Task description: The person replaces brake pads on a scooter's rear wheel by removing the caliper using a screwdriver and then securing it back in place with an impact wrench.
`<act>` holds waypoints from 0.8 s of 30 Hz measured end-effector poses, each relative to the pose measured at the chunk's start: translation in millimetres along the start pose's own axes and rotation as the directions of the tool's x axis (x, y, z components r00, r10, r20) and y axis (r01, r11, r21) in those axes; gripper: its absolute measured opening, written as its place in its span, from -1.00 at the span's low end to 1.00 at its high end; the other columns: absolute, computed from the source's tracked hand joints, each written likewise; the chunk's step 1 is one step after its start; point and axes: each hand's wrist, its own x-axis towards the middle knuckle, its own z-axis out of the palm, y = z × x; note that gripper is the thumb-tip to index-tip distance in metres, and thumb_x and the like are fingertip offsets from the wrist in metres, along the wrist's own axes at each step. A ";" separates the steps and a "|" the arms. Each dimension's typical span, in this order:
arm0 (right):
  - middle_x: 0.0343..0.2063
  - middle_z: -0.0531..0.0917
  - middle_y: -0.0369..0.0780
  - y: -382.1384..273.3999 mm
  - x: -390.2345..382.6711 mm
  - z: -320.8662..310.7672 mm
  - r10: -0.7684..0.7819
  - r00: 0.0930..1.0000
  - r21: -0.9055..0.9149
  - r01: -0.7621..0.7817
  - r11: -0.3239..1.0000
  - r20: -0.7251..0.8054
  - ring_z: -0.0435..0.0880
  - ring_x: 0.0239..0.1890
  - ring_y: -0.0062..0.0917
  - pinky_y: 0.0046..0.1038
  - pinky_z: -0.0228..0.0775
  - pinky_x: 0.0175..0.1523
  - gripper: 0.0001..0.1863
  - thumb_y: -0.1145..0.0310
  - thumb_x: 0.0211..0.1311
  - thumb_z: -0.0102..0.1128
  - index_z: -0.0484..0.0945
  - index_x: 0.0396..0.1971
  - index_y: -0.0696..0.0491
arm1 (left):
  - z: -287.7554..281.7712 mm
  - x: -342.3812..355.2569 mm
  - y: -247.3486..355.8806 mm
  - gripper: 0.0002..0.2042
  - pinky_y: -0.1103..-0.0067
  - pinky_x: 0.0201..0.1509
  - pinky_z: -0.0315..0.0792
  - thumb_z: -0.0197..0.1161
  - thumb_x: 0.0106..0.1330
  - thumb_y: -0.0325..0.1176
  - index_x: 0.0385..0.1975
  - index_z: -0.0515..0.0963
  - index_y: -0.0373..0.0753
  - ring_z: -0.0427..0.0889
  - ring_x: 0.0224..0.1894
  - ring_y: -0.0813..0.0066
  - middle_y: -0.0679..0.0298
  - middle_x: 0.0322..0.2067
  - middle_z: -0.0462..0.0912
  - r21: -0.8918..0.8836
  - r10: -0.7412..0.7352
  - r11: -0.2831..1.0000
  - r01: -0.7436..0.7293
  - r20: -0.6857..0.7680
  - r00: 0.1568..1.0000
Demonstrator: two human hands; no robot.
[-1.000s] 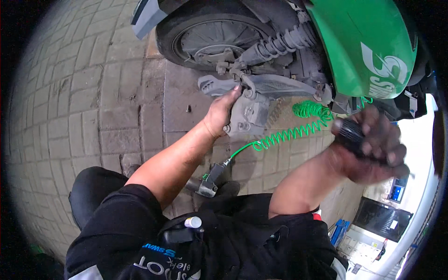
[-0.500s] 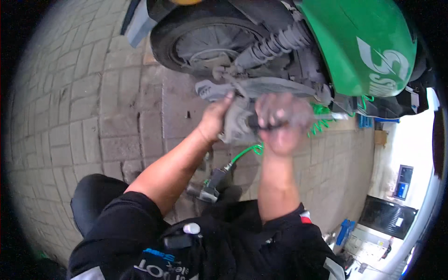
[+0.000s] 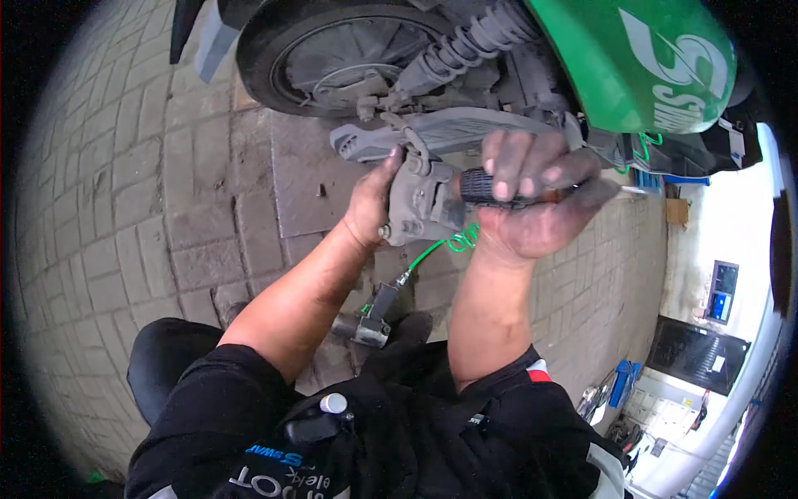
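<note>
My left hand (image 3: pixel 374 200) is closed round the near-left side of a dirty grey brake caliper (image 3: pixel 420 204), with the thumb along its upper edge. A hose or bracket runs from the caliper up toward the wheel hub. My right hand (image 3: pixel 540 195) grips a screwdriver (image 3: pixel 480 186) by its black ribbed handle. The handle's butt end points left, touching or nearly touching the caliper's open side. The screwdriver's thin shaft sticks out to the right past my fingers. Just beyond the caliper is the motorbike's grey swingarm (image 3: pixel 474 129).
The motorbike's spoked rear wheel (image 3: pixel 341 58), shock absorber (image 3: pixel 465 50) and green body panel (image 3: pixel 648 66) fill the far side. An air impact wrench (image 3: pixel 372 316) with a coiled green hose (image 3: pixel 461 239) lies on the paving before me. A metal plate (image 3: pixel 307 183) bears a small dark part (image 3: pixel 321 190).
The right hand, blurred before, is now sharp and slightly further right, with the screwdriver handle showing. The view has shifted a little; the left hand keeps its hold on the caliper.
</note>
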 end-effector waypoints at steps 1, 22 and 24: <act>-0.66 0.39 -0.30 -3.4 1.7 -3.0 -0.042 0.999 -0.011 0.042 0.999 0.019 0.39 -0.67 -0.52 -0.39 0.21 -0.46 -0.64 0.08 0.42 -0.21 0.44 -0.41 0.01 | 0.7 2.6 -1.5 -0.50 0.39 0.09 0.44 -0.05 0.39 -0.01 0.08 0.37 -0.35 0.57 -0.04 0.26 0.06 -0.03 0.54 -0.001 0.000 1.000 0.000 0.006 1.000; -0.44 0.62 -0.28 -15.6 -95.6 -24.9 0.480 0.630 -0.496 -0.777 0.389 -0.610 0.51 -0.41 -0.67 -0.58 0.35 -0.27 -0.67 0.25 0.11 0.34 0.54 -0.28 0.20 | -8.8 8.3 5.3 -0.57 0.48 0.07 0.43 -0.07 0.42 -0.08 0.01 0.43 -0.35 0.56 -0.06 0.40 0.13 -0.09 0.57 0.467 0.207 0.882 -0.069 -0.252 0.945; -0.46 0.60 -0.29 -19.7 -90.7 -25.7 0.550 0.493 -0.307 -0.864 0.399 -0.674 0.51 -0.45 -0.66 -0.58 0.37 -0.35 -0.71 0.30 0.11 0.34 0.54 -0.29 0.18 | -7.5 7.7 6.3 -0.56 0.47 0.05 0.45 -0.07 0.41 -0.08 0.01 0.43 -0.35 0.57 -0.08 0.37 0.12 -0.09 0.57 0.368 0.144 0.928 -0.050 -0.232 0.962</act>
